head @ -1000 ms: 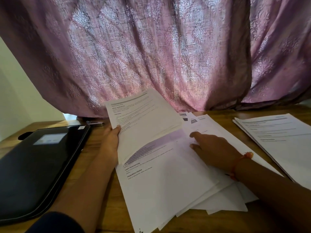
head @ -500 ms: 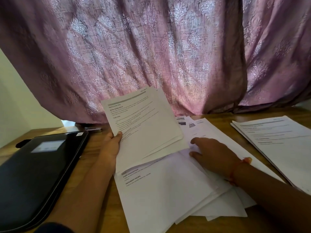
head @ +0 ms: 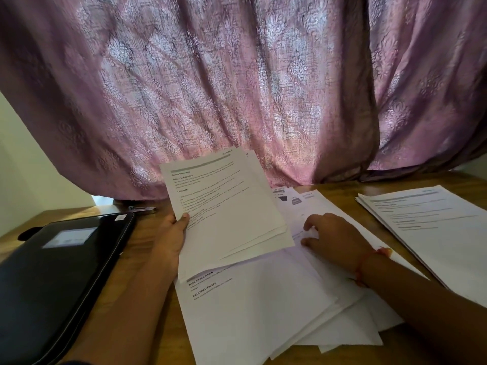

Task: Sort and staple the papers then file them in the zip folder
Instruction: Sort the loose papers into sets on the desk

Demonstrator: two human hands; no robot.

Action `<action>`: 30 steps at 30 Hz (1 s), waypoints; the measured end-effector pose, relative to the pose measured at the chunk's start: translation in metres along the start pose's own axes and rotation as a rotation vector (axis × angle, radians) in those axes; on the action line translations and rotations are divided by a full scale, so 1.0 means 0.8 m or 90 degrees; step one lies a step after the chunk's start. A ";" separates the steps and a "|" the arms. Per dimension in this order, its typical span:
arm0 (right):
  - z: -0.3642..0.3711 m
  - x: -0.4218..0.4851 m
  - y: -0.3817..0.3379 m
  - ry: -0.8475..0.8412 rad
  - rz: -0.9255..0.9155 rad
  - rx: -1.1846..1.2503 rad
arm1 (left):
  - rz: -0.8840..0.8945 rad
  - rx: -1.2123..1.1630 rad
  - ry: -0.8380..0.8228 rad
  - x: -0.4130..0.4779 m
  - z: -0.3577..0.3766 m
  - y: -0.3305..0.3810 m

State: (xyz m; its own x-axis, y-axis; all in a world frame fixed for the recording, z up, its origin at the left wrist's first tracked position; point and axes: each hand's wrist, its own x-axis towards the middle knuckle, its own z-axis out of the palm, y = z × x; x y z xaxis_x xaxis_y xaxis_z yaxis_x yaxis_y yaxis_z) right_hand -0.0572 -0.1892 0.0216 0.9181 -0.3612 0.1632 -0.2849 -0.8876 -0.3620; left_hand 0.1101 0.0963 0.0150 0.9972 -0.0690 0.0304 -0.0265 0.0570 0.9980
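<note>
My left hand (head: 172, 237) grips a thin sheaf of printed sheets (head: 226, 204) by its left edge, thumb on top, lifted and tilted above the table. Under it lies a loose, fanned pile of white papers (head: 263, 309) on the wooden table (head: 147, 306). My right hand (head: 332, 239) rests on that pile with fingers curled down onto the sheets, an orange thread band at the wrist. A black zip folder (head: 52, 280) lies shut at the left. A small metal stapler (head: 142, 208) sits behind the folder near the curtain.
A second neat stack of printed papers (head: 432, 227) lies at the right edge of the table. A pink patterned curtain (head: 237, 88) hangs along the table's far side. A pale wall (head: 31, 167) shows at the left.
My left hand has raised the held sheaf a little higher and more upright. My right hand has shifted slightly on the pile. The view has tilted.
</note>
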 end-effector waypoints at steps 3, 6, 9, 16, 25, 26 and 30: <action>-0.003 0.004 0.006 0.002 0.019 0.055 | -0.004 0.002 0.001 -0.001 0.000 0.000; -0.009 0.006 0.011 0.016 0.048 0.118 | -0.014 0.001 0.002 0.001 -0.001 -0.001; -0.013 0.011 0.018 0.019 0.075 0.138 | -0.018 -0.001 0.006 0.000 -0.001 0.000; -0.022 0.016 0.028 0.056 0.096 0.160 | -0.003 0.019 0.000 -0.002 -0.002 0.001; -0.061 0.004 0.024 0.416 0.018 0.290 | 0.001 -0.005 -0.008 -0.004 -0.001 0.003; -0.065 0.003 0.022 0.461 -0.001 0.302 | 0.005 -0.008 -0.007 -0.003 -0.001 0.004; -0.081 0.003 0.018 0.566 -0.075 0.283 | 0.021 -0.025 -0.009 -0.004 0.004 0.011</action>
State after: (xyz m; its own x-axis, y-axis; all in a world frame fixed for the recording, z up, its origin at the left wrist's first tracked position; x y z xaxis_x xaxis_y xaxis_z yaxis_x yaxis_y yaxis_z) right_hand -0.0771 -0.2211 0.0760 0.3417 -0.5221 0.7815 0.0908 -0.8093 -0.5804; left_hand 0.1068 0.0937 0.0237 0.9947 -0.0809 0.0636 -0.0555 0.0981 0.9936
